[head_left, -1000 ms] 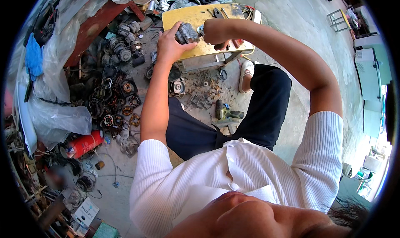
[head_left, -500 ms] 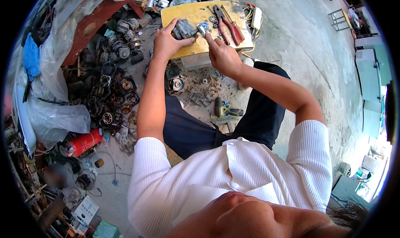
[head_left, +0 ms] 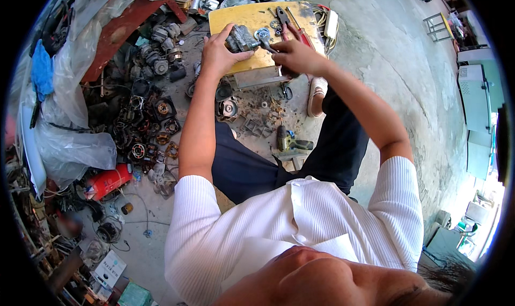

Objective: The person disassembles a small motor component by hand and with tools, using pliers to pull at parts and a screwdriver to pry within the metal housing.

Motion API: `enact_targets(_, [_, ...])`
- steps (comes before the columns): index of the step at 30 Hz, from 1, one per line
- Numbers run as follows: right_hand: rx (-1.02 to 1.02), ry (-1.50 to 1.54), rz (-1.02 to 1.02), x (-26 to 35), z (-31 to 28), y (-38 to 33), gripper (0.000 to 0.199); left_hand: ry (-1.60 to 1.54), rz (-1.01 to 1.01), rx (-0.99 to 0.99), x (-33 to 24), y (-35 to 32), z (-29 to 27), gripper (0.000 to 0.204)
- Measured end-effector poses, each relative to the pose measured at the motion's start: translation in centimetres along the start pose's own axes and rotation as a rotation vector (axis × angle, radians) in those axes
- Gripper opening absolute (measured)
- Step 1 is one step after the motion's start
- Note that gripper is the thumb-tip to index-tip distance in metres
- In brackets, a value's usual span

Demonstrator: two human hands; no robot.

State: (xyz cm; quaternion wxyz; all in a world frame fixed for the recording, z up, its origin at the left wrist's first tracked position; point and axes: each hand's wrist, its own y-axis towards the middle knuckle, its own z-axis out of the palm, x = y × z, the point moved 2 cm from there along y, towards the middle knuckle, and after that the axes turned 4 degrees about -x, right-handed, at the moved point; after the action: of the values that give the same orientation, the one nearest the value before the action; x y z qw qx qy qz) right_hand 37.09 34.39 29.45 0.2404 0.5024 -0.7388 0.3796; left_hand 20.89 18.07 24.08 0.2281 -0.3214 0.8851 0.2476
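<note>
My left hand (head_left: 217,54) is closed around the side of a dark grey ribbed metal block (head_left: 241,39), thumb along its near edge, on a small yellow-topped table (head_left: 225,19). Just right of the block is a silver tool with a round, bluish-centred head (head_left: 262,34); its exact kind is unclear. Its short shank runs to the fingers of my right hand (head_left: 295,57), which are closed on it. Something dark shows beneath the right palm, mostly hidden. Red-handled pliers (head_left: 282,19) lie beyond that hand, their grips partly covered, beside a screwdriver (head_left: 306,38).
Small round parts (head_left: 275,25) lie near the pliers. A white power strip (head_left: 331,23) with cables is at the table's right edge. A cordless drill (head_left: 292,141) stands between my legs, with debris around it. Heaped motor parts (head_left: 142,107) and a red cylinder (head_left: 109,181) lie left.
My right hand has shifted right and turned over, drawing the tool's shank toward me and uncovering its round head. The left hand and the block moved slightly right. My right leg swung outward.
</note>
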Motion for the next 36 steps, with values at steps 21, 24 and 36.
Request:
enact_targets(21, [-0.096, -0.670, -0.147, 2.7, 1.5, 0.2, 0.039, -0.013, 0.034, -0.059, 0.1, 0.0, 0.4, 0.096])
enact_targets(24, [-0.435, -0.527, -0.256, -1.1, 5.3, -1.4, 0.056, -0.065, -0.028, -0.034, 0.4, -0.1, 0.1, 0.097])
enact_targets(36, [-0.800, 0.131, -0.348, -3.4, 7.1, -0.4, 0.046, -0.533, -0.236, 0.080, 0.7, 0.7, -0.9, 0.086])
